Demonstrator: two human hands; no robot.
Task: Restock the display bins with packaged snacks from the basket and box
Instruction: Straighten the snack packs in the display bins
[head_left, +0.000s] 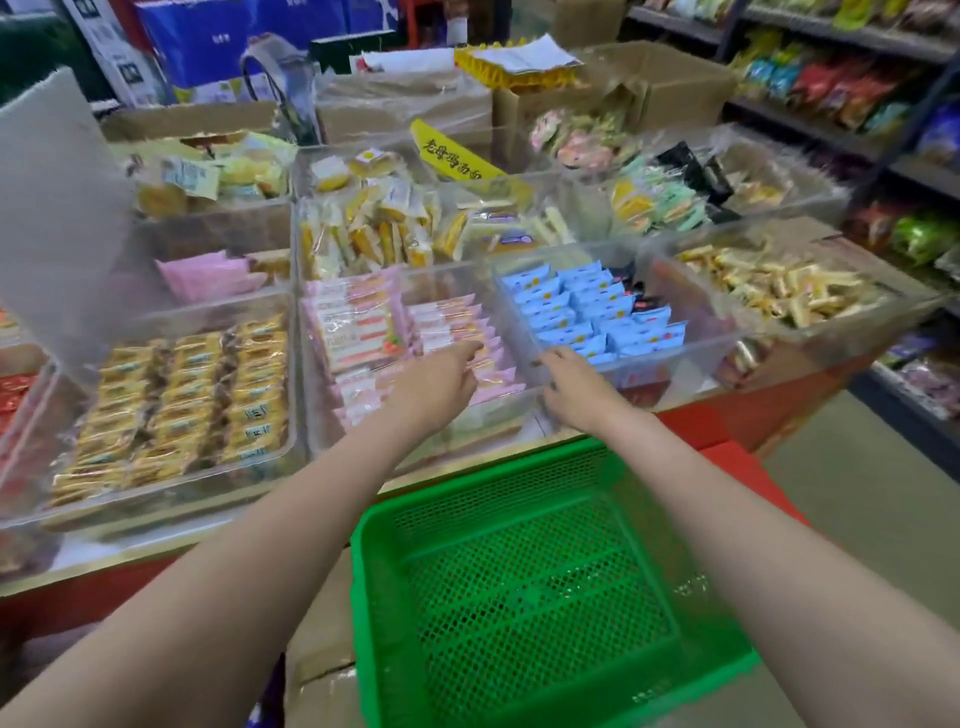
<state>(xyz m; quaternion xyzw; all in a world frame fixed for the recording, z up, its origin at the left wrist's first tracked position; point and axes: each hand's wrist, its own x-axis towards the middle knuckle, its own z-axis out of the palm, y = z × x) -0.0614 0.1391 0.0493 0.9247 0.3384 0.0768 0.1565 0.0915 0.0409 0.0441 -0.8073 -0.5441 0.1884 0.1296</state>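
Only two arms and two hands of the person are seen. Both forearms are bare from the near edge of the view up to the wrists; no sleeve edge is seen anywhere along them. The left hand (441, 382) and the right hand (574, 387) are bare as well, with no glove worn. No watch, band or bracelet is seen at either wrist, and no ring can be made out on the fingers that show. The fingernails are too small and blurred to be told. Nothing else of the person's body or clothing is caught by the camera.
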